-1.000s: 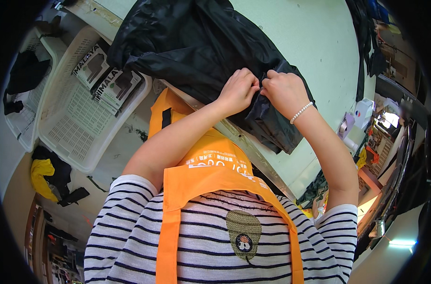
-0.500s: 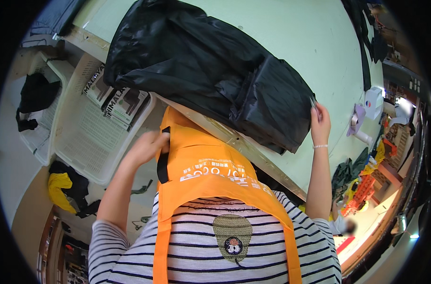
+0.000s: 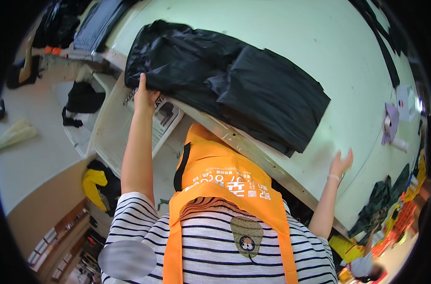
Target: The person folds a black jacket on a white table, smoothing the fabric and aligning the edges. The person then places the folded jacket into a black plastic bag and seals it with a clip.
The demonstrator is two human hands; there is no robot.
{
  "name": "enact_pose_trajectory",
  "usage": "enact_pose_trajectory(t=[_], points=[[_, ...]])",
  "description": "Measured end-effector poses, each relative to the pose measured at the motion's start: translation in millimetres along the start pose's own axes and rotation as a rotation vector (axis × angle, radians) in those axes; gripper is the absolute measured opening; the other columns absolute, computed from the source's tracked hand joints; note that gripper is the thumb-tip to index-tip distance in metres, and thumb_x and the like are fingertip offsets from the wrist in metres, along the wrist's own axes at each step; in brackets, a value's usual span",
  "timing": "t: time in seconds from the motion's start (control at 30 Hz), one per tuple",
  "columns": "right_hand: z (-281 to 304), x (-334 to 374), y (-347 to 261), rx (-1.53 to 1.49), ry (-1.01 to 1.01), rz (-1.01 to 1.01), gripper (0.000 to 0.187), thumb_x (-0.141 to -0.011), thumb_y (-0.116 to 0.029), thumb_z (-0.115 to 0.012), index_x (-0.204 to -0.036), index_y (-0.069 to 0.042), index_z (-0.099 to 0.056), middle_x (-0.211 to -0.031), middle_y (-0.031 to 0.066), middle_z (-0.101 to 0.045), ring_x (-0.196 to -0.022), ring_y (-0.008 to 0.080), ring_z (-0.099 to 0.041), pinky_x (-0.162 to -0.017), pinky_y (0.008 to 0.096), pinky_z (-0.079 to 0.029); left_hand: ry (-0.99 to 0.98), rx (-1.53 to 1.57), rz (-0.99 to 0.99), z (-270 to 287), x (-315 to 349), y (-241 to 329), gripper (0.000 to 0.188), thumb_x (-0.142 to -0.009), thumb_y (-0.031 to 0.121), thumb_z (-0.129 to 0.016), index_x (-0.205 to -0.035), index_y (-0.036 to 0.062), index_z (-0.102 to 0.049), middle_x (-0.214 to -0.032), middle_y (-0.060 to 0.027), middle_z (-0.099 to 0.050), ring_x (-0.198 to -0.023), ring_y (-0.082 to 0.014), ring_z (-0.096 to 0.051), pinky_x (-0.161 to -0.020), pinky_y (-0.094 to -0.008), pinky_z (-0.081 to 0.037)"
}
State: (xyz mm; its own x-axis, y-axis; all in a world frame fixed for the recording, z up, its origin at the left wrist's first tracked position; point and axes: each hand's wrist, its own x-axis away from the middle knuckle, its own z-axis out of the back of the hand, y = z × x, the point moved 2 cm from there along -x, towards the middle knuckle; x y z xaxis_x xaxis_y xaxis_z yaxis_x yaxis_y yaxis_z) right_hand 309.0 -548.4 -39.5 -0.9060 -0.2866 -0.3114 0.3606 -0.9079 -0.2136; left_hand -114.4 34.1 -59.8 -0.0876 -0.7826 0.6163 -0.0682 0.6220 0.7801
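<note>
A folded piece of thin, shiny black fabric (image 3: pixel 272 90) lies across the pale green table (image 3: pixel 291 28), its near edge along the table's front edge. At its left end is my left hand (image 3: pixel 146 97), one finger or the thumb lying on top of the cloth and the other fingers curled at the edge, gripping it. My right hand (image 3: pixel 341 163) is off the fabric, above the table near the front right. Its fingers are spread and nothing shows in them. Whatever lies under the fabric's folds is hidden.
Left of the table stand white plastic baskets (image 3: pixel 113 142), one with printed packages (image 3: pixel 165 116), another with black cloth (image 3: pixel 85 97). Yellow and black cloth (image 3: pixel 94 184) lies below them. At right are a purple roll (image 3: pixel 390 123) and dark green cloth (image 3: pixel 374 203). A co-worker (image 3: pixel 362 267) is at lower right.
My left hand has gone from beside the orange apron up to the fabric's left end. My right hand has let go of the fabric's right end and moved right. The fabric lies flatter.
</note>
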Motion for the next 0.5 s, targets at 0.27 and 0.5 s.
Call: enact_pose_trajectory(t=[0.27, 0.5], points=[[3, 3, -324, -0.233, -0.358, 0.774, 0.068, -0.079, -0.058, -0.058, -0.139, -0.030, -0.041, -0.150, 0.0111, -0.025, -0.137, 0.0405, -0.017, -0.108, 0.0610, -0.014, -0.396, 0.514, 0.018, -28, 9, 40, 0.031, -0.087, 0.017, -0.056, -0.110, -0.0035, -0.057, -0.118, -0.0162, -0.059, -0.113, -0.0310, -0.053, -0.104, -0.0450, -0.036], [-16, 5, -318, -0.080, -0.431, 0.734, 0.069, -0.082, -0.059, -0.054, -0.139, -0.023, -0.041, -0.146, 0.0112, -0.031, -0.137, 0.0380, -0.018, -0.109, 0.0577, -0.013, -0.468, -0.118, -0.225, -140, 173, 1, 0.042, -0.077, 0.011, -0.067, -0.114, -0.0046, -0.054, -0.114, -0.0182, -0.060, -0.099, -0.0287, -0.062, -0.086, -0.0433, -0.050]])
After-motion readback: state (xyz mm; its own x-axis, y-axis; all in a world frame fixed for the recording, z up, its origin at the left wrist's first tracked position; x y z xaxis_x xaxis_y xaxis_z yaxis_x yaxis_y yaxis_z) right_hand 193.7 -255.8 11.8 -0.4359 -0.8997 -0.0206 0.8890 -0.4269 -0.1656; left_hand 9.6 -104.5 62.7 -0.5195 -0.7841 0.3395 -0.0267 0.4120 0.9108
